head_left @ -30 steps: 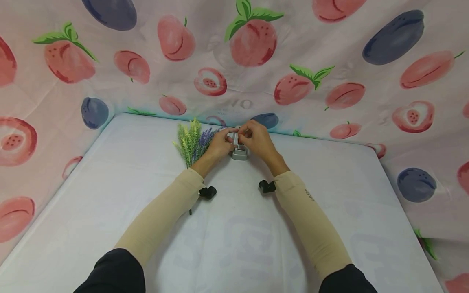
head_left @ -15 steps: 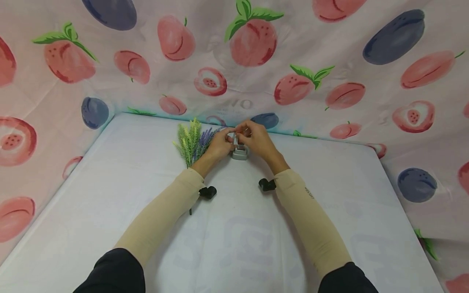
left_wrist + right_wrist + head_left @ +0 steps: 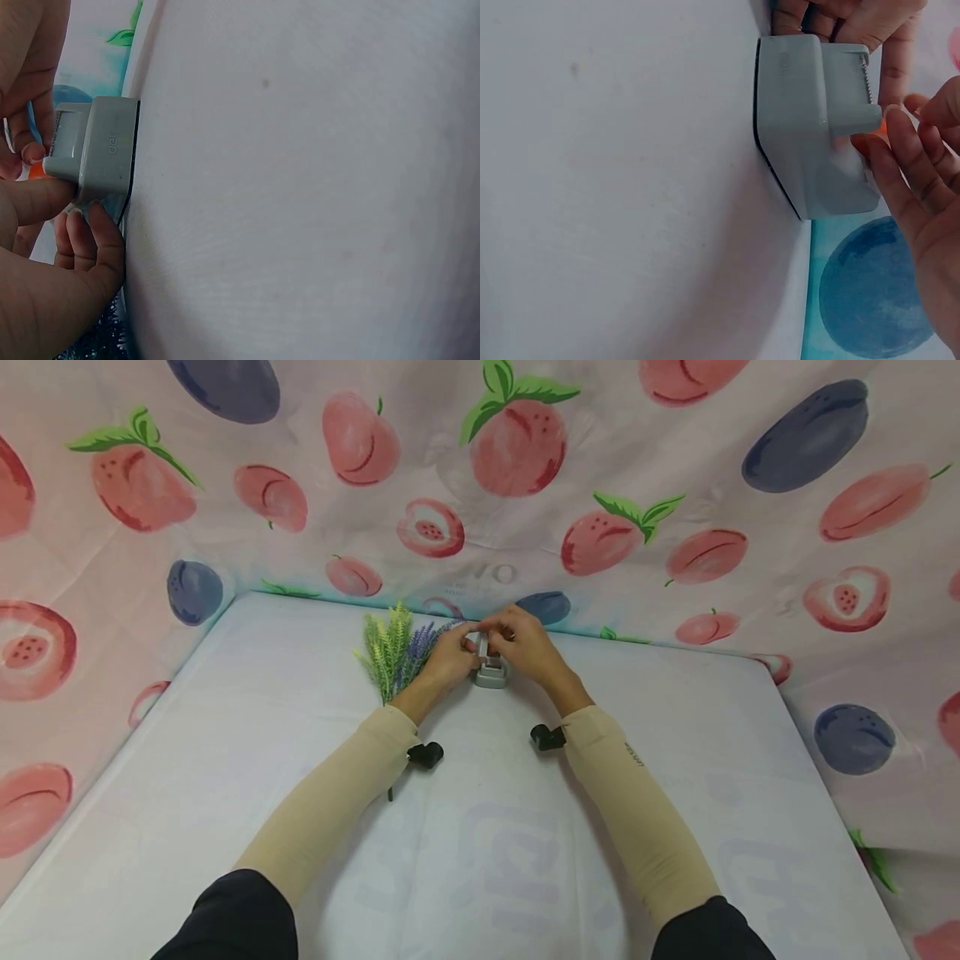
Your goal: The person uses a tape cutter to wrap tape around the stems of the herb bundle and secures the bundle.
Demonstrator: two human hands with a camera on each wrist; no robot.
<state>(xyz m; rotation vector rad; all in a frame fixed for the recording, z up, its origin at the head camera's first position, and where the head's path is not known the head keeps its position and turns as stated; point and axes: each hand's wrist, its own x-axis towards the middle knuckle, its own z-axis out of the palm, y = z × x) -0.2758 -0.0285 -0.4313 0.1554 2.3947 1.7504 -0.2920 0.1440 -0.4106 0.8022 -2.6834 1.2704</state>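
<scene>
A grey tape dispenser (image 3: 491, 675) stands near the table's back edge, with both hands at its top. Its serrated cutter (image 3: 868, 75) shows in the right wrist view. My left hand (image 3: 452, 656) holds the dispenser from the left; in the left wrist view its thumb lies on the front and curled fingers are against the side. Bent fingers of my right hand (image 3: 527, 642) pinch at the roll in the opening, where a small orange part (image 3: 882, 126) shows. Most of the roll is hidden by the fingers and the dispenser walls.
Artificial flower stems, yellow-green (image 3: 387, 647) and purple (image 3: 420, 645), lie just left of the left hand, partly under that forearm. A fruit-print cloth (image 3: 427, 452) hangs behind the white table (image 3: 480, 827). Black cameras (image 3: 425, 755) are strapped at both wrists.
My right fingers have shifted very slightly at the top of the dispenser. The left hand, dispenser and flowers stay in place.
</scene>
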